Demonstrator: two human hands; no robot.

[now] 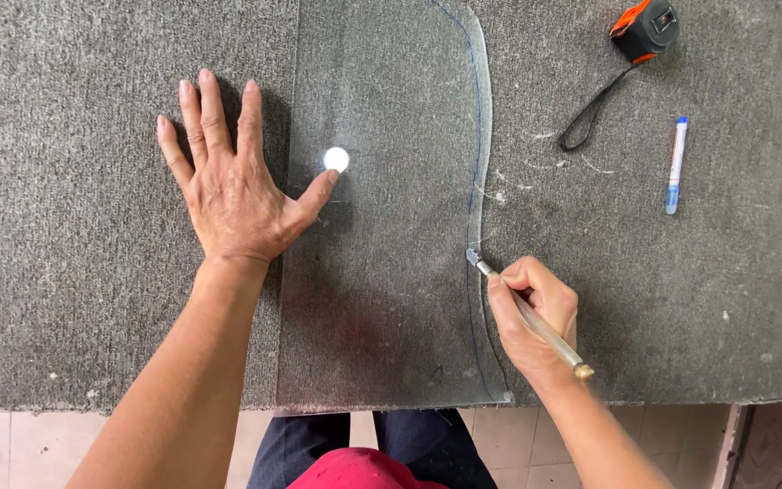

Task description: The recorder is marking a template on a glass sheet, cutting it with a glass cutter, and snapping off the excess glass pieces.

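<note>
At the middle of the table, on its grey carpet covering: one clear glass sheet, lying flat, near edge level with the table's front edge, right edge curved and traced by a thin blue line. Right hand: grip closed around a slim metal glass cutter, its tip set on the glass at the blue line. Left hand: open, fingers spread, palm flat on the carpet, thumb resting on the sheet's left part. Bright round light reflection just beside the thumb. Far right: orange-and-black tape measure with black wrist loop; white marker, blue cap, near it.
</note>
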